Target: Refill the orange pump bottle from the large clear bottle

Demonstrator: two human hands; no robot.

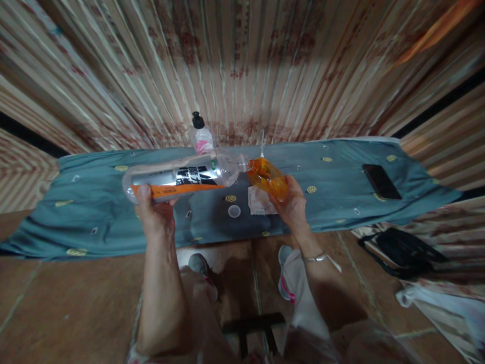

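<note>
My left hand [157,215] is closed around the lower part of a large clear plastic bottle [182,177] with a silver and orange label, held almost level. Its neck points right and meets the mouth of a smaller orange bottle [267,178], which tilts toward it. My right hand [291,202] grips that orange bottle by its base end. The orange colour may be the plastic or its contents; I cannot tell. Below the bottles, a small round translucent cap [234,211] and a folded white cloth or tissue [261,201] lie on the table cover.
The blue-green cloth [204,217] covers a narrow table against a curtain. A clear bottle with a black cap [202,134] stands behind, near a thin white pump tube [262,144]. A black phone [381,181] lies at right; a black bag [405,250] sits below it.
</note>
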